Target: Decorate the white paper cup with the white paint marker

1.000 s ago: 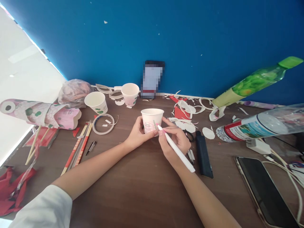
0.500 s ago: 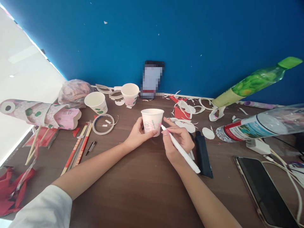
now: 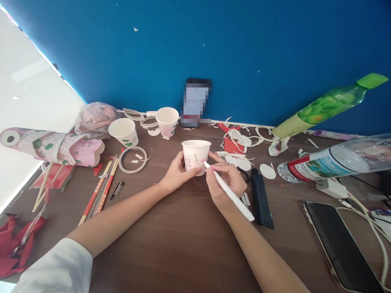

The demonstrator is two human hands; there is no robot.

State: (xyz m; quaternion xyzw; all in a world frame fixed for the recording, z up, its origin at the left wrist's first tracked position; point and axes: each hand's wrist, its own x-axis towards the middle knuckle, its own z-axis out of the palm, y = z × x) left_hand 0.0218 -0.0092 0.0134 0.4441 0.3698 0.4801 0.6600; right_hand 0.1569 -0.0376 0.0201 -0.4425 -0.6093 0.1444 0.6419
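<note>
Brown tabletop fills the near part of the view. A little further, our right hand has its fingers pinched tight on a white pen, held as for writing. Our left hand has its fingers curled closed around the lower wall of a paper cup, which stands upright on the tabletop between the two hands.

The pen tip touches the cup low on its right side. Compared with half a second ago, the tip has come back a little to the left along the wall, while the cup and the left hand have not moved. We judge that the marking on the cup goes on in short strokes.

Just right of the right hand lies a black case, and further right a dark phone and a water bottle. To the left lie chopsticks and a tape ring. Behind the cup are paper scraps, two more cups, and a propped phone against the blue wall.
</note>
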